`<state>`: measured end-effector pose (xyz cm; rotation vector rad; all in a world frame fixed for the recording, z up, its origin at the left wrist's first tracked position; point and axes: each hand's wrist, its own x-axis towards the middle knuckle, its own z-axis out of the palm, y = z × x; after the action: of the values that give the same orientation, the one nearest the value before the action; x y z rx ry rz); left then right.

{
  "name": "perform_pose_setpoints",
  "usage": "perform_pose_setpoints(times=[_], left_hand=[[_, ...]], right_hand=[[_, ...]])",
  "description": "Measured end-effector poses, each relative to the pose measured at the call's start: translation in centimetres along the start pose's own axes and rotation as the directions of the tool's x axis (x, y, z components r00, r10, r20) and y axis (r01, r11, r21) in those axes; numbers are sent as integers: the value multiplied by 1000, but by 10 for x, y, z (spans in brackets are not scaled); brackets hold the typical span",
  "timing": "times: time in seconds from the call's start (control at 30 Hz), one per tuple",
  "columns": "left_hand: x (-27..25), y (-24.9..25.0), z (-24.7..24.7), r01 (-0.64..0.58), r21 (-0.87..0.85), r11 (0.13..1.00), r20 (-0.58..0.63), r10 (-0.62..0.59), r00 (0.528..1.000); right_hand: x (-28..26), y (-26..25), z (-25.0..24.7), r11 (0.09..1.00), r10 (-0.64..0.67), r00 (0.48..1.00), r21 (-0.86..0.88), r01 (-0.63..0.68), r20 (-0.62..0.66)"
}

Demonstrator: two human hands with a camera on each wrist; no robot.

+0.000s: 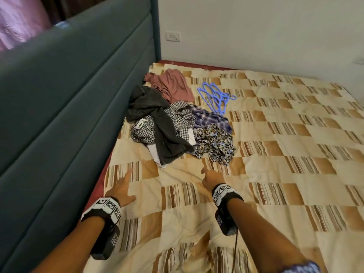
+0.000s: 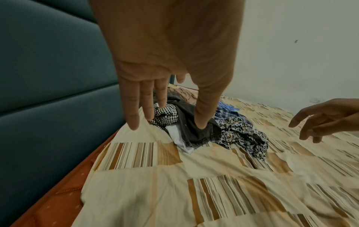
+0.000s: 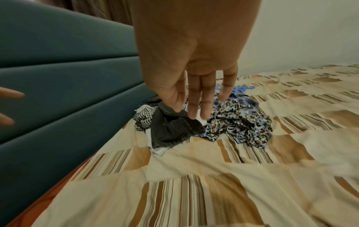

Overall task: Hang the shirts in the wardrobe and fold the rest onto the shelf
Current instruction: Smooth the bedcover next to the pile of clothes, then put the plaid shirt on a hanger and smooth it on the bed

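A pile of clothes lies on the bed near the headboard: a dark grey garment (image 1: 165, 134) on top, a black-and-white checked one (image 1: 181, 115), a leopard-print one (image 1: 214, 142), a blue plaid one (image 1: 208, 119) and a dusty pink one (image 1: 171, 83) at the back. Blue hangers (image 1: 216, 97) lie tangled just right of the pile. My left hand (image 1: 122, 184) reaches forward over the bedspread with fingers straight, holding nothing. My right hand (image 1: 210, 176) stretches toward the pile's near edge, also empty. Both hands are short of the clothes. In the wrist views the dark grey garment (image 2: 196, 127) (image 3: 172, 129) lies beyond the straight fingers.
The bed carries a beige and brown checked bedspread (image 1: 275, 154). A teal padded headboard (image 1: 69, 95) runs along the left side. A white wall (image 1: 256, 32) with a socket (image 1: 173, 36) stands behind the bed.
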<state>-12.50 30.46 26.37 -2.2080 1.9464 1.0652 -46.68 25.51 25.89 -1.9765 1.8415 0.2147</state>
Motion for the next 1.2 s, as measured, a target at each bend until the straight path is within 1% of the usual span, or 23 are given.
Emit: perform_pose_setpoints(times=[0.07,0.13,0.23,0.37,0.5,0.63,0.73,0.87,0.97,1.07,1.17,1.2], left_hand=[[10,-16,-1,-52,-9,999,22,52,998],[19,-31,-10,-94,3,996,51,94,994],[29,-53,-32,-133,51,990,119,126,985],[42,-66,-58,-161,95,982,154,146,977],[60,-68,-67,-193,126,973,187,168,968],[92,-62,-67,-157,147,976,165,133,977],[120,-56,-63,-163,234,958,133,135,982],[148,-38,-64,-157,336,929,49,149,988],[173,-18,-64,-162,329,930,72,147,987],[191,11,-70,-145,285,947,72,130,989],[213,43,-71,-110,249,962,62,98,993],[224,55,-70,-105,256,961,53,95,994]], right_hand=[[-3,-10,10,998,63,998,14,-64,25],[-8,-25,15,991,121,993,52,-121,-2],[-19,-52,20,976,192,981,103,-190,-14],[-32,-77,24,966,231,972,135,-222,-53],[-34,-84,23,968,242,967,91,-235,-81],[-6,-74,22,960,281,954,20,-280,-101],[26,-65,20,953,298,945,-15,-303,-135],[57,-50,12,943,331,932,29,-331,-150],[81,-32,-10,944,329,931,53,-325,-161],[110,-6,-35,943,333,932,53,-329,-141],[142,20,-57,937,343,933,108,-333,-104],[157,32,-61,941,328,940,120,-317,-92]])
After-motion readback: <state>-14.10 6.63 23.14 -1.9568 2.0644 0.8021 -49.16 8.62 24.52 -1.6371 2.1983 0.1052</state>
